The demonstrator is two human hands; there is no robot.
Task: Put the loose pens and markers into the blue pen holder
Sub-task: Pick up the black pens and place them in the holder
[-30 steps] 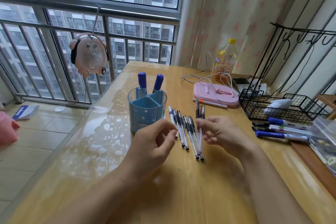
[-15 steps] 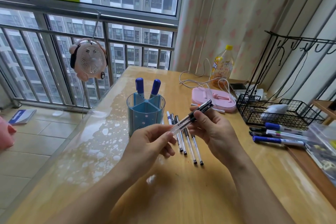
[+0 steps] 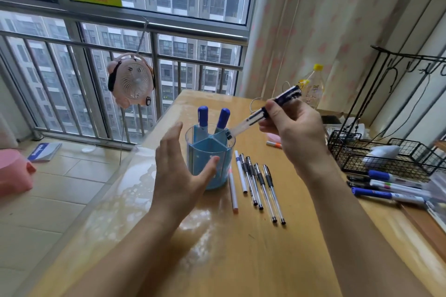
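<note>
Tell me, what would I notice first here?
Probably the right hand tipping pens into the blue pen holder mid-table, the open left hand beside it. Then the pink fan hanging on the window rail.

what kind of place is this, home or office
Most likely a home: a wooden desk by a high-rise apartment window with a railing, patterned curtains, and a small pink fan hanging from it.
</note>
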